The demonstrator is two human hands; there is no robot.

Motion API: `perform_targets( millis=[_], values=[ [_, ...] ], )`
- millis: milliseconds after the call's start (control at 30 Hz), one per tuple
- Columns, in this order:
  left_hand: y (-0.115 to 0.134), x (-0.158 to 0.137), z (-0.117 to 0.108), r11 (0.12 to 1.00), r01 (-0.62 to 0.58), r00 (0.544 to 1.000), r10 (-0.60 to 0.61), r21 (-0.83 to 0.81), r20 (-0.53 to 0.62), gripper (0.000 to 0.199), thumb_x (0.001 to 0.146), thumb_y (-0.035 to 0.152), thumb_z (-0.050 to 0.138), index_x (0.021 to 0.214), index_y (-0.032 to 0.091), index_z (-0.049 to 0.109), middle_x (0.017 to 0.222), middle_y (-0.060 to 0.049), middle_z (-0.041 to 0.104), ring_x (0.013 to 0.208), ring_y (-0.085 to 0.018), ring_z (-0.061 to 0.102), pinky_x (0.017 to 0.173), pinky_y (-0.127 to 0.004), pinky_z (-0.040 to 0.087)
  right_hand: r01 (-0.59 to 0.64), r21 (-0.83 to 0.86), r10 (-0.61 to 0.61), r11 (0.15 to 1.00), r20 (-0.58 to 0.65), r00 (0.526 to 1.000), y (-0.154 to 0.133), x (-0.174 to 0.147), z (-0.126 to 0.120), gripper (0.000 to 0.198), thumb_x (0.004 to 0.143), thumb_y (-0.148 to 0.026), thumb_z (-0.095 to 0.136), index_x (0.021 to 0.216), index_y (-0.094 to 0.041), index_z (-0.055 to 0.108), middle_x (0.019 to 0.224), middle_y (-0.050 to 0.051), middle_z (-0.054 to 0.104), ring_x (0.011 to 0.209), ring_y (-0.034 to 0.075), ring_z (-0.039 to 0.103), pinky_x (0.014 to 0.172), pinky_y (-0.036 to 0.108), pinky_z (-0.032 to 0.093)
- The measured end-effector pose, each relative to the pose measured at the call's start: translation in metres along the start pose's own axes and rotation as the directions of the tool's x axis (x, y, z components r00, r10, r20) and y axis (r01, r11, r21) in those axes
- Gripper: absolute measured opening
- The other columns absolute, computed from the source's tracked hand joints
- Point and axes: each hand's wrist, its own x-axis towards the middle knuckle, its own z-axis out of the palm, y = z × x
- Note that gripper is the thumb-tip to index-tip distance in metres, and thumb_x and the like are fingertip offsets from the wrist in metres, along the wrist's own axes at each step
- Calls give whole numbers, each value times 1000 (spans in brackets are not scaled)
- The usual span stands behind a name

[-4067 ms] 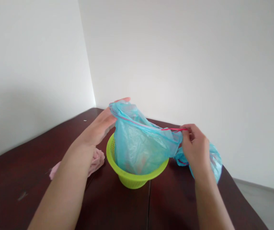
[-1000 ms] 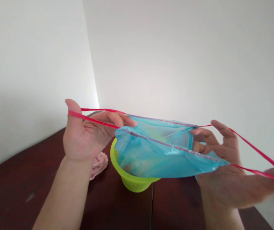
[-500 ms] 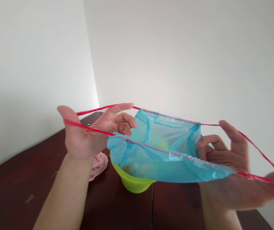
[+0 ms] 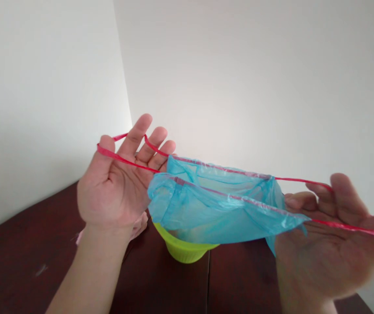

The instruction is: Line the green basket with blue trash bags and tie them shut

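A translucent blue drawstring garbage bag (image 4: 206, 218) hangs between my two hands, its mouth narrowed and its red drawstring pulled out at both ends. My left hand (image 4: 118, 183) holds one loop hooked around the thumb and index finger, palm up with fingers spread. On the other side, my right hand (image 4: 334, 231) carries the opposite loop over its thumb and fingers, also spread. Behind and below the bag stands a lime-green plastic basin or bin (image 4: 187, 253), partly covered by it. What lies inside the basin is hidden by the bag.
Everything rests on a dark reddish-brown wooden table (image 4: 161, 288) with a seam down its middle. A crumpled pink cloth-like thing (image 4: 139, 226) lies left of the basin, mostly behind my left wrist. White walls (image 4: 239, 87) meet in a corner behind the table.
Both hands have pulled the drawstring loops tighter, and the bag's mouth has narrowed and gathered. My left hand has risen and turned its palm more towards me; its fingers are straighter.
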Motion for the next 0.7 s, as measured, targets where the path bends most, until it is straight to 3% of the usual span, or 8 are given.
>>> perform_targets(
  millis=[67, 133, 267, 333, 433, 533, 633, 700],
  values=[
    [2, -2, 0, 990, 62, 998, -62, -127, 3, 47, 124, 41, 57, 160, 15, 73, 97, -3, 85, 80, -18, 82, 95, -35, 74, -3, 36, 1, 999, 64, 998, -2, -1, -1, 52, 123, -52, 51, 122, -30, 98, 120, 5, 91, 82, 19, 82, 77, 34, 67],
    [5, -5, 0, 982, 115, 993, -114, -149, 20, 56, 121, 39, 60, 171, 15, 65, 86, 1, 79, 61, -15, 70, 89, -35, 73, -55, 50, 48, 997, 136, 990, -5, -2, -5, 52, 122, -46, 48, 129, -29, 96, 134, 5, 90, 100, 22, 87, 91, 36, 70],
    [9, -11, 1, 984, 118, 991, -109, -134, 72, 62, 119, 41, 64, 178, 24, 58, 93, 4, 78, 44, -6, 47, 67, -26, 66, -174, 100, 149, 980, 223, 963, -13, -7, -10, 53, 120, -49, 48, 142, -25, 91, 145, 8, 88, 138, 30, 82, 107, 47, 71],
    [6, -13, 2, 992, 99, 989, -89, -77, 118, 60, 119, 42, 66, 177, 30, 59, 90, 5, 74, 41, -4, 35, 47, -21, 51, -178, 140, 139, 974, 251, 958, -17, -10, -7, 52, 121, -48, 49, 146, -25, 88, 146, 9, 87, 140, 28, 81, 112, 46, 71],
    [-8, -16, 5, 989, 67, 977, -92, 133, 190, 67, 119, 52, 73, 182, 43, 51, 91, 5, 68, 45, -4, 25, 38, -20, 26, -198, 149, 140, 969, 330, 934, -21, -14, 1, 45, 122, -33, 56, 160, -28, 79, 132, 6, 88, 122, 22, 86, 112, 41, 73],
    [-27, -22, 14, 926, 82, 933, -201, 368, 299, 102, 113, 57, 86, 192, 51, 22, 99, 5, 65, 54, -5, 30, 45, -21, 24, -265, 100, 188, 959, 476, 859, -26, -20, 8, 55, 120, -18, 60, 171, -36, 68, 104, -1, 83, 65, 14, 78, 80, 35, 76],
    [-39, -28, 24, 760, 184, 830, -460, 624, 316, 139, 100, 54, 102, 195, 44, 2, 104, 4, 69, 58, -6, 39, 49, -21, 29, -286, -72, 274, 956, 576, 770, -26, -30, 4, 53, 125, -19, 55, 173, -40, 64, 75, -7, 68, 40, 9, 48, 43, 23, 49],
    [-41, -26, 28, 616, 191, 740, -602, 765, 300, 149, 90, 53, 109, 196, 36, 6, 100, 4, 71, 59, -8, 45, 50, -22, 34, -204, -222, 300, 953, 634, 712, -22, -35, -5, 52, 126, -22, 56, 174, -39, 64, 70, -6, 64, 47, 12, 52, 43, 22, 46]
  ],
)
